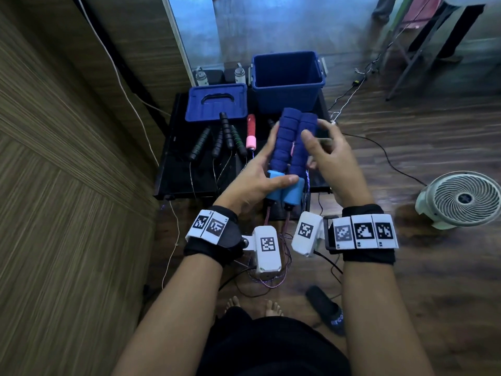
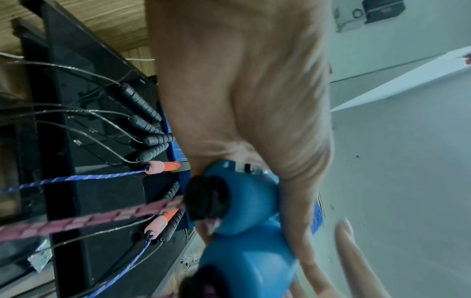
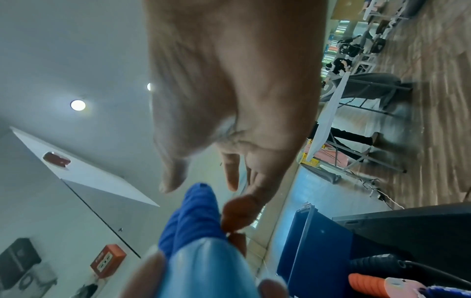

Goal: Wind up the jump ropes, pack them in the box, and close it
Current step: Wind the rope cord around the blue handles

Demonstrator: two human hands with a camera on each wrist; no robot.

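Two dark blue foam jump-rope handles (image 1: 292, 142) with light blue ends are held side by side above the black table (image 1: 184, 175). My left hand (image 1: 257, 169) grips them both, thumb across the light blue ends (image 2: 244, 201). Their pink rope (image 2: 89, 219) hangs down from those ends. My right hand (image 1: 328, 156) hovers just right of the handles (image 3: 193, 217) with relaxed fingers, its thumb close to the right handle. The open blue box (image 1: 284, 99) stands at the table's far side, and its lid (image 1: 217, 103) lies to its left.
Several black-handled ropes (image 1: 225, 134) and a red-and-pink handle (image 1: 250, 131) lie on the table left of my hands. A white fan (image 1: 463, 199) stands on the floor at right, a slipper (image 1: 325, 308) near my feet. Cables run across the floor.
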